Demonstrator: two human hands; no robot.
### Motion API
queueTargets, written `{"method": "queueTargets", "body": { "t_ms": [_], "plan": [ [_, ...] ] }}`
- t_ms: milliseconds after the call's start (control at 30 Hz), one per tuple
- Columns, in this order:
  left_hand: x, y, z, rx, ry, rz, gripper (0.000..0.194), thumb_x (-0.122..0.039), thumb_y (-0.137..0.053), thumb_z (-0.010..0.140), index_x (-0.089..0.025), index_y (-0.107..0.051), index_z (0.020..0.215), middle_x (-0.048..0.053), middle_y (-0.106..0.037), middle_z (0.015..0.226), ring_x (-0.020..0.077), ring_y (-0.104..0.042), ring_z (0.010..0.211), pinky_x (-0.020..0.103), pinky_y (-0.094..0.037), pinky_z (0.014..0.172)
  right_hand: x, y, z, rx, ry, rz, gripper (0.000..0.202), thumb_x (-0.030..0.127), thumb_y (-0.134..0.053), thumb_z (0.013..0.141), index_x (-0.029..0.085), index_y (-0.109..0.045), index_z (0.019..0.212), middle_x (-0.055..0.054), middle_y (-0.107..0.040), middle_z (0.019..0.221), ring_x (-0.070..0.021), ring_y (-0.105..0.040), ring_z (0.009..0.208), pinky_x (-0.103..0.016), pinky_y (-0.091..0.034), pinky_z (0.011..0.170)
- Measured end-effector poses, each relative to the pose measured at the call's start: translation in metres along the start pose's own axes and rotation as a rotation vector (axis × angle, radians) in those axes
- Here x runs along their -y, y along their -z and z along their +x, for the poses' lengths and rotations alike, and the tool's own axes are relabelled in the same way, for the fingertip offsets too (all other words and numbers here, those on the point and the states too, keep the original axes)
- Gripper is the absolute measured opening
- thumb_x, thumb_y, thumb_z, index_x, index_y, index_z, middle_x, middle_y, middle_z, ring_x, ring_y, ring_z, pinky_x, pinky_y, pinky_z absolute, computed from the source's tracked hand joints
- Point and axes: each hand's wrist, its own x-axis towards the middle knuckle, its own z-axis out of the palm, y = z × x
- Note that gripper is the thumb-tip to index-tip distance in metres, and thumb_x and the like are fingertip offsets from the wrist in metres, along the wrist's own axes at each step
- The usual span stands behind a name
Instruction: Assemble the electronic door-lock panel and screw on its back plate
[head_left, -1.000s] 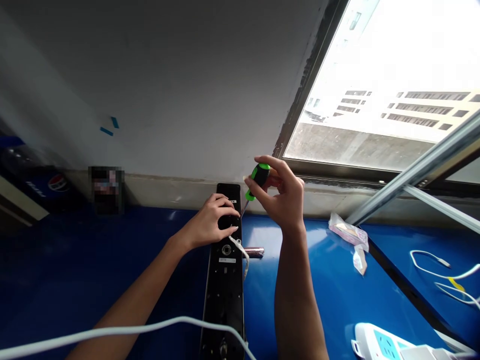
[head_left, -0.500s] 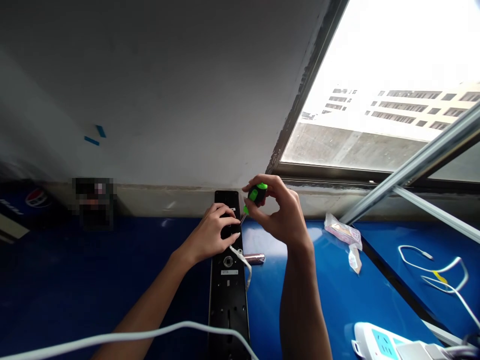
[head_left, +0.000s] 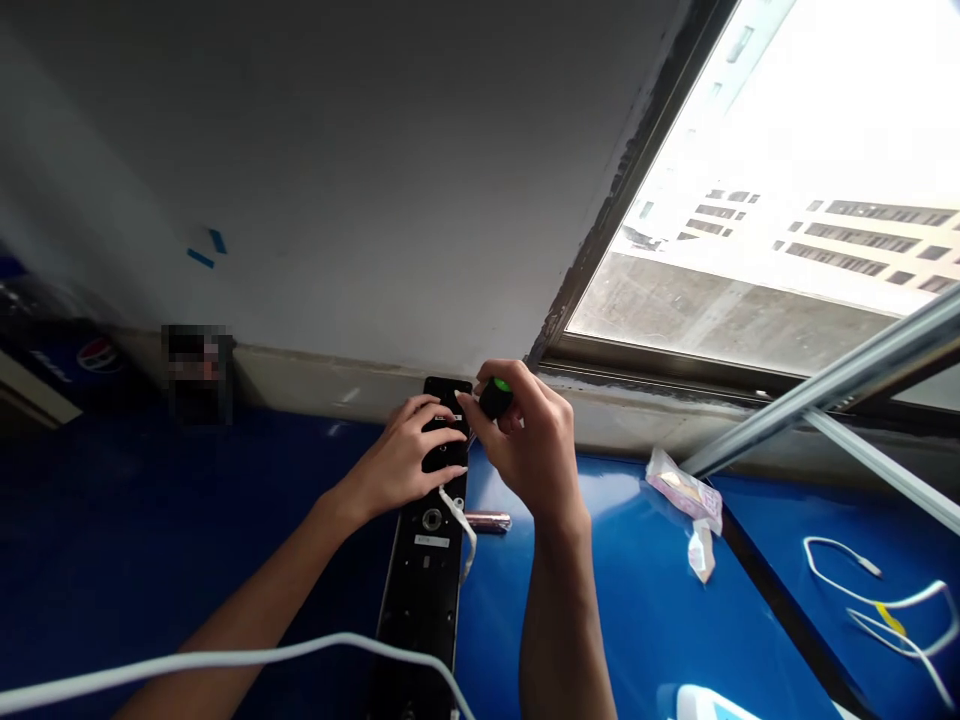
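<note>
A long black panel [head_left: 420, 600] with screw holes and small labels lies on the blue tabletop, its far end close to the wall. My left hand [head_left: 401, 455] rests over its upper part, fingers spread across it and covering some of the surface. In my right hand [head_left: 529, 430] is a black and green screwdriver [head_left: 496, 397], gripped by the handle at the panel's right edge. Its tip is hidden by the fingers. A short white cable [head_left: 465, 540] curves out of the panel below my left hand. Beside it, a shiny brownish cylinder [head_left: 489, 522] juts from the panel's right side.
Another white cable [head_left: 300, 650] arcs across the front over my left forearm. Crumpled plastic packaging [head_left: 684, 490], a coiled white cable [head_left: 892, 605] and a power strip [head_left: 701, 703] lie right. A metal bar [head_left: 832, 385] slants before the window. A dark Pepsi box [head_left: 86, 360] stands left.
The view has shifted, so the panel and both hands appear farther left. My right hand has turned, and the screwdriver's green-topped handle shows less. My left hand stays on the panel.
</note>
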Motion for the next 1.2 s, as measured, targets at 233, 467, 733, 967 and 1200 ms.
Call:
{"method": "queueTargets", "body": {
  "t_ms": [233, 467, 733, 967, 1200],
  "plan": [
    [-0.011, -0.009, -0.007, 0.037, 0.171, 0.086, 0.073, -0.065, -0.084, 0.081, -0.032, -0.067, 0.144, 0.012, -0.036, 0.169, 0.0491, -0.026, 0.159, 0.069, -0.037, 0.125, -0.004, -0.002, 0.000, 0.018, -0.030, 0.173, 0.013, 0.015, -0.065, 0.097, 0.026, -0.065, 0.105, 0.001, -0.074, 0.093, -0.0114, -0.062, 0.068, -0.025, -0.051, 0.065],
    [-0.020, -0.015, -0.007, 0.062, 0.234, 0.026, 0.086, -0.061, -0.086, 0.080, -0.034, -0.055, 0.155, 0.013, -0.023, 0.176, 0.0475, -0.029, 0.160, 0.063, -0.042, 0.124, -0.004, 0.011, 0.002, 0.134, -0.034, 0.240, 0.016, 0.013, -0.060, 0.095, 0.025, -0.064, 0.104, 0.002, -0.070, 0.091, -0.0088, -0.048, 0.060, -0.024, -0.045, 0.058],
    [-0.017, -0.009, -0.006, 0.090, 0.246, 0.005, 0.082, -0.059, -0.086, 0.080, -0.034, -0.058, 0.153, 0.011, -0.022, 0.177, 0.0470, -0.031, 0.159, 0.065, -0.044, 0.123, -0.002, 0.019, 0.001, 0.037, -0.056, 0.022, 0.010, 0.022, -0.073, 0.091, 0.024, -0.063, 0.091, 0.003, -0.064, 0.076, -0.0101, -0.048, 0.060, -0.026, -0.042, 0.057],
    [-0.012, 0.002, -0.006, 0.141, 0.234, -0.010, 0.077, -0.060, -0.084, 0.082, -0.034, -0.060, 0.151, 0.011, -0.025, 0.177, 0.0494, -0.035, 0.157, 0.067, -0.047, 0.119, 0.001, 0.023, -0.001, 0.037, -0.029, -0.047, 0.005, 0.021, -0.069, 0.096, 0.025, -0.067, 0.098, 0.002, -0.072, 0.083, -0.0112, -0.057, 0.066, -0.027, -0.046, 0.062],
    [-0.010, 0.004, -0.008, 0.139, 0.203, -0.030, 0.078, -0.061, -0.083, 0.083, -0.035, -0.058, 0.152, 0.010, -0.024, 0.177, 0.0487, -0.039, 0.155, 0.063, -0.050, 0.118, 0.010, 0.022, -0.002, 0.089, -0.006, -0.055, 0.030, 0.017, -0.067, 0.092, 0.027, -0.070, 0.120, -0.002, -0.077, 0.109, -0.0148, -0.069, 0.078, -0.029, -0.052, 0.066]
  ]
}}
